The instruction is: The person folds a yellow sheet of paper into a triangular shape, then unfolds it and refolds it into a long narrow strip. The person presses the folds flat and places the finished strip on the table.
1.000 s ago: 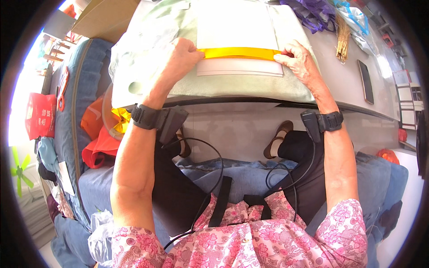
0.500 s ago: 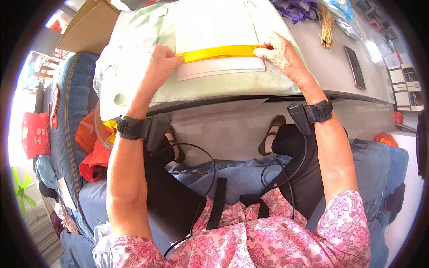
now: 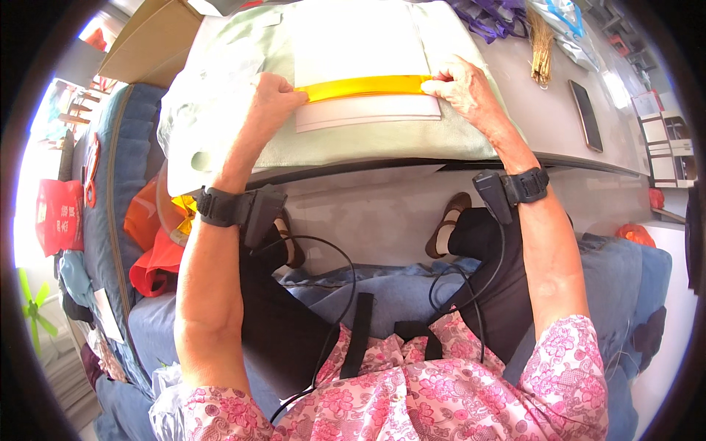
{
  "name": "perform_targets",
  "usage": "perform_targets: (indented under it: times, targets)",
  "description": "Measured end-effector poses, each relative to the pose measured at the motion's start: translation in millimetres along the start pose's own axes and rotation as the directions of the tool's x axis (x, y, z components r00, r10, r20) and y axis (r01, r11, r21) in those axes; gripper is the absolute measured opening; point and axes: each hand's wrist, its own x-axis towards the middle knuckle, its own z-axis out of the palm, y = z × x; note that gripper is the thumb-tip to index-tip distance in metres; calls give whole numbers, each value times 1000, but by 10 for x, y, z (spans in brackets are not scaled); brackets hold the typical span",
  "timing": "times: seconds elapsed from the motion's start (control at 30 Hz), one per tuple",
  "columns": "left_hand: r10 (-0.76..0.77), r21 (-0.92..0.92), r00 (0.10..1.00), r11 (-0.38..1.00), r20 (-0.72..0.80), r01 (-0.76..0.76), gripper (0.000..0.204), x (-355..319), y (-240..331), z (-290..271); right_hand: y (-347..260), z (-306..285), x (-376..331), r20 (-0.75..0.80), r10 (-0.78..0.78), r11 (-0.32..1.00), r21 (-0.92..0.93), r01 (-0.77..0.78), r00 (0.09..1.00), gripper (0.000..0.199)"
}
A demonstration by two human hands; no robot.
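A shiny yellow strip (image 3: 368, 87), like ribbon or folded foil paper, stretches between my two hands. My left hand (image 3: 271, 99) pinches its left end, the fingers closed. At the other end my right hand (image 3: 462, 84) grips it between thumb and fingers. Beneath the strip lie white paper sheets (image 3: 368, 112), their near edges showing below it. Those sheets rest on a pale green cloth (image 3: 243, 140) spread over the table. Whether the strip touches the paper or hangs just above it, I cannot tell.
On the right of the table lie a phone (image 3: 585, 115), a straw whisk (image 3: 540, 55) and a purple bag (image 3: 489, 20). A cardboard box (image 3: 151, 44) stands at the far left. Blue sofa cushions (image 3: 129, 154) flank me, with red-orange bags (image 3: 157, 257) to my left.
The view has shifted very slightly. Both hands keep their hold on the yellow strip, which stays stretched over the sheets.
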Motion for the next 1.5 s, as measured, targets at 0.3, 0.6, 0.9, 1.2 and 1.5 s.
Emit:
perform_targets:
  times: [0.3, 0.6, 0.9, 1.2, 1.5]
  targets:
    - [-24, 25, 1000, 999, 10, 24, 26, -5, 32, -22, -36, -3, -36, -29, -16, 999, 37, 17, 999, 30]
    - [-72, 72, 997, 995, -10, 72, 26, 46, 43, 4, -120, -29, -53, -39, 19, 999, 35, -18, 999, 29]
    - [-8, 7, 998, 1000, -59, 9, 25, 20, 13, 28, -104, -15, -64, -109, -19, 999, -42, 15, 994, 30]
    - [-118, 60, 992, 991, -44, 121, 27, 15, 15, 18, -155, 54, -105, -163, -39, 988, -151, 14, 986, 27]
    - [-139, 127, 987, 981, -78, 148, 26, 42, 50, 54, -371, 145, -120, -203, -301, 913, -342, 221, 932, 9]
